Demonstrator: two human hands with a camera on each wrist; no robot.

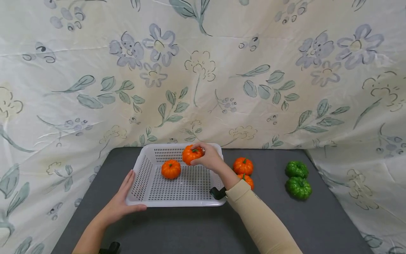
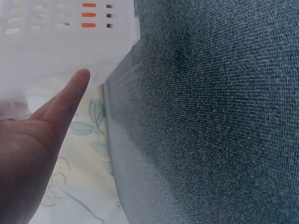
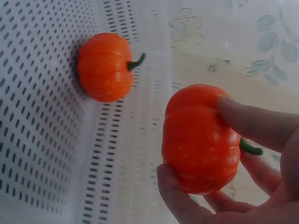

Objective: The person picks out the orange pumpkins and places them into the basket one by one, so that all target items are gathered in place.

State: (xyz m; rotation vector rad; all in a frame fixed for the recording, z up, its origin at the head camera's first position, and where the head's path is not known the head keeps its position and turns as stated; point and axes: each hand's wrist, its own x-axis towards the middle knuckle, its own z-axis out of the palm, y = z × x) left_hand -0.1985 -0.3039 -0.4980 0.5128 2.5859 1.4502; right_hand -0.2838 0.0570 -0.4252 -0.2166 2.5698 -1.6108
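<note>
My right hand (image 1: 209, 157) holds a small orange pumpkin (image 1: 191, 154) with a green stem over the back right part of a white plastic basket (image 1: 177, 203). In the right wrist view, the thumb and fingers (image 3: 252, 122) grip the pumpkin's sides, and the basket floor lies below it. Another orange pumpkin (image 1: 171, 169) sits inside the basket, left of the held one. At the basket's front left corner, my left hand (image 1: 118, 204) rests against the outer wall, fingers along the left side and thumb along the front. That thumb is extended in the left wrist view.
Two orange pumpkins (image 1: 243, 166) stand on the dark grey table (image 1: 190, 229) right of the basket, the nearer partly hidden by the right sleeve. Farther right are two green pumpkin-like vegetables (image 1: 298, 188). A floral cloth (image 1: 203, 88) hangs behind the table.
</note>
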